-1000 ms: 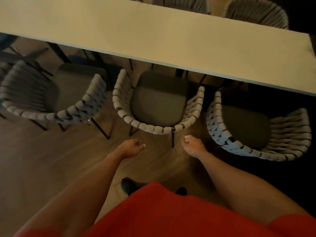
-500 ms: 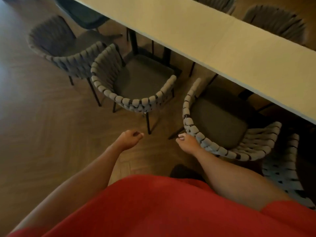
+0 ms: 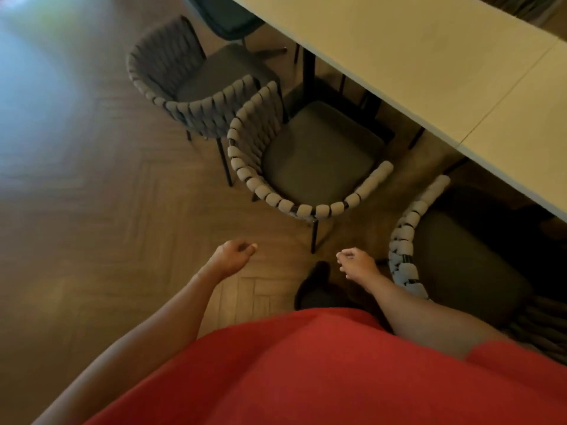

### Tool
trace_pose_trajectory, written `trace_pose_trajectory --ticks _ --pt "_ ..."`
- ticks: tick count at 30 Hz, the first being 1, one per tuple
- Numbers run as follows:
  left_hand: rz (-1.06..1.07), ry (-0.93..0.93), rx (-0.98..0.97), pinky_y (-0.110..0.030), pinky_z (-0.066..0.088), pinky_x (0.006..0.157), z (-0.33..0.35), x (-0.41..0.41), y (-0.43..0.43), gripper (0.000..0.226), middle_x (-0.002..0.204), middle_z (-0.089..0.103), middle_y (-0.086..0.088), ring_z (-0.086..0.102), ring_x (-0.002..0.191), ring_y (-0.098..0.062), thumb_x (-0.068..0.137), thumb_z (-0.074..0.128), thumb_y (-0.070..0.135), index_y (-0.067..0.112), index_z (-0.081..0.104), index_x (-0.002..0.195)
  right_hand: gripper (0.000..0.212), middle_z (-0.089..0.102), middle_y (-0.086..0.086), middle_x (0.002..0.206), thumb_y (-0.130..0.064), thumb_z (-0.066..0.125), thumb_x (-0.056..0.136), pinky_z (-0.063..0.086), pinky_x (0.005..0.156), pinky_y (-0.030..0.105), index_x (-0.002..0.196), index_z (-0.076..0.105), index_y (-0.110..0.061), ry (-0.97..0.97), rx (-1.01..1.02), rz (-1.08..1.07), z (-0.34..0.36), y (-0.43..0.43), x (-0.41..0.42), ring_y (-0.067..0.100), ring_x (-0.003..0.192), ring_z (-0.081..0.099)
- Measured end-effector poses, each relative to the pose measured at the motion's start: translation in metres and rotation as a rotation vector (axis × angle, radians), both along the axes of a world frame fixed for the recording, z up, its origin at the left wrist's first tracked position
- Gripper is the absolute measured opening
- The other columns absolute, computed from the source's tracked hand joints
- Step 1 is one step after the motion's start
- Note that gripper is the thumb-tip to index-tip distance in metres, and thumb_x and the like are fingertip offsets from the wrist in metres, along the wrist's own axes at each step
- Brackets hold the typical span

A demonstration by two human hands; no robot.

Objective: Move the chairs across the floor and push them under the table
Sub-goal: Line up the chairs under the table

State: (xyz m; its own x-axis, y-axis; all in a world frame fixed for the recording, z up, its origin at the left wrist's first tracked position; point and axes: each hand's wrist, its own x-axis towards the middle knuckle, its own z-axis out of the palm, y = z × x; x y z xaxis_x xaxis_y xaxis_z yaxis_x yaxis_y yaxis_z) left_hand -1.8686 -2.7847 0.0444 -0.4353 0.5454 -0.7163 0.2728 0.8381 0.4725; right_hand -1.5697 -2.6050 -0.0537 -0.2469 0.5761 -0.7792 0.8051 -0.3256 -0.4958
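Grey rope-wrapped chairs, three of them, stand right by the pale table (image 3: pixel 414 56): the far chair (image 3: pixel 171 65), the middle chair (image 3: pixel 306 161), the near chair (image 3: pixel 460 265), all round-backed with dark seats. My left hand (image 3: pixel 234 256) and right hand (image 3: pixel 356 265) hang loosely curled, holding nothing, above the wooden floor (image 3: pixel 92 210).

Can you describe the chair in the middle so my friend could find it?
Find the long pale table. Of three woven-backed chairs along its near side, take the middle chair. Its back is paler than the left chair's, and unlike the right chair it shows whole.
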Motion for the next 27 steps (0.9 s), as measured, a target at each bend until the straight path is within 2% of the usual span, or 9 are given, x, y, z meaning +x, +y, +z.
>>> trace_pose_trajectory --ticks 3,5,11,16,19,22,24,27 --pt "-0.023 0.029 -0.027 -0.044 0.055 0.106 0.004 -0.033 0.034 0.043 0.121 0.072 -0.002 0.068 0.116 -0.020 0.104 0.059 0.053 0.021 0.071 0.130 0.033 0.075 -0.007 0.108 -0.048 0.062 0.098 0.062 0.096 0.047 0.124 0.065 -0.029 -0.004 -0.021 -0.037 -0.007 0.021 -0.017 0.017 0.101 0.073" --pt "-0.038 0.042 -0.018 -0.045 0.056 0.105 0.006 -0.051 0.062 0.043 0.119 0.072 -0.002 0.069 0.112 -0.020 0.104 0.060 0.053 0.020 0.071 0.130 0.031 0.075 -0.007 0.110 -0.051 0.062 0.096 0.062 0.095 0.047 0.120 0.064 -0.033 -0.010 -0.031 -0.048 -0.015 0.039 -0.025 0.017 0.100 0.073" --pt "-0.141 0.050 0.085 -0.040 0.054 0.104 0.008 -0.090 0.151 0.040 0.126 0.071 0.000 0.066 0.118 -0.020 0.105 0.061 0.047 0.023 0.069 0.135 0.045 0.073 -0.004 0.112 -0.063 0.058 0.082 0.063 0.093 0.049 0.118 0.062 -0.036 -0.037 -0.003 -0.209 -0.035 0.093 -0.046 0.020 0.102 0.072" --pt "-0.207 0.061 0.060 -0.033 0.049 0.100 -0.005 -0.133 0.210 0.041 0.131 0.069 -0.005 0.063 0.124 -0.023 0.106 0.061 0.041 0.018 0.067 0.140 0.034 0.069 0.002 0.114 -0.055 0.061 0.096 0.061 0.094 0.051 0.122 0.057 -0.032 -0.069 0.003 -0.340 -0.022 0.106 -0.068 0.023 0.102 0.070" --pt "-0.251 0.095 0.070 -0.032 0.048 0.098 -0.012 -0.170 0.250 0.044 0.132 0.069 -0.006 0.064 0.122 -0.022 0.105 0.063 0.040 0.014 0.065 0.141 0.047 0.069 0.002 0.117 -0.058 0.062 0.094 0.061 0.095 0.052 0.130 0.061 -0.027 -0.097 0.005 -0.477 -0.031 0.111 -0.079 0.024 0.107 0.069" --pt "-0.295 0.102 0.075 -0.033 0.049 0.099 -0.022 -0.214 0.288 0.043 0.133 0.069 -0.004 0.063 0.123 -0.021 0.105 0.062 0.038 0.014 0.064 0.142 0.047 0.070 0.002 0.118 -0.058 0.062 0.095 0.061 0.095 0.052 0.130 0.063 -0.027 -0.147 0.000 -0.634 -0.038 0.110 -0.096 0.024 0.105 0.069" --pt "-0.335 0.097 0.062 -0.034 0.051 0.097 -0.027 -0.246 0.312 0.044 0.133 0.067 -0.003 0.062 0.120 -0.021 0.105 0.062 0.038 0.016 0.061 0.144 0.047 0.069 0.004 0.127 -0.056 0.060 0.097 0.059 0.099 0.053 0.133 0.062 -0.027 -0.174 0.015 -0.715 -0.022 0.106 -0.117 0.026 0.112 0.068" --pt "-0.378 0.123 0.046 -0.041 0.055 0.098 -0.040 -0.296 0.345 0.048 0.138 0.067 -0.008 0.065 0.119 -0.029 0.104 0.061 0.043 0.021 0.058 0.146 0.050 0.063 0.006 0.140 -0.050 0.058 0.104 0.052 0.108 0.051 0.145 0.057 -0.021 -0.219 0.031 -0.734 0.003 0.106 -0.155 0.032 0.128 0.060"
